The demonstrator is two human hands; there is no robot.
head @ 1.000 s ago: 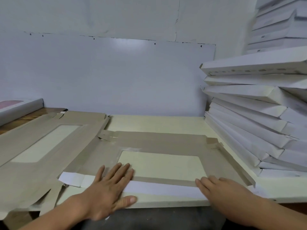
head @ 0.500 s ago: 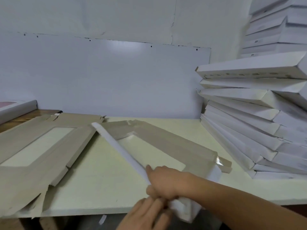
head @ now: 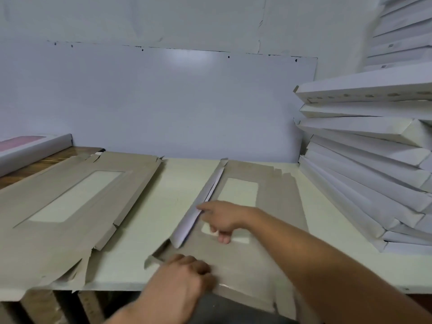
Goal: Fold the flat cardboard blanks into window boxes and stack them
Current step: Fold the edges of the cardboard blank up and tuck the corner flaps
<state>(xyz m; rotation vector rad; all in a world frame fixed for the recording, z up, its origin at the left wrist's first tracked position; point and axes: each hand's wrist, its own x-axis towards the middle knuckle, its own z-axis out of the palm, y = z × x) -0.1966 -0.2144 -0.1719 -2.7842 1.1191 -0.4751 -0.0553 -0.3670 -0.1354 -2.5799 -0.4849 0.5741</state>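
A brown cardboard blank (head: 278, 206) with a window cut-out lies lengthwise on the pale table (head: 145, 218). Its long left flap (head: 205, 197) stands folded up, white side showing. My right hand (head: 222, 218) reaches across the blank, its outstretched index finger touching the flap's inner side and its other fingers curled down over the window. At the blank's near left corner, my left hand (head: 182, 281) has its fingers curled on the cardboard next to a small end tab (head: 152, 259). The folded white boxes (head: 374, 160) are stacked on the right.
A pile of flat blanks (head: 58, 230) overhangs the table's front left edge. A white box with a pink window (head: 30, 148) sits far left on a wooden surface. A white board (head: 163, 101) closes the back. The box stack leans towards the blank's right side.
The blank has been turned from crosswise to lengthwise and laid down flat again. My right hand moved from gripping its near end to the raised left flap; my left hand came up onto the near corner.
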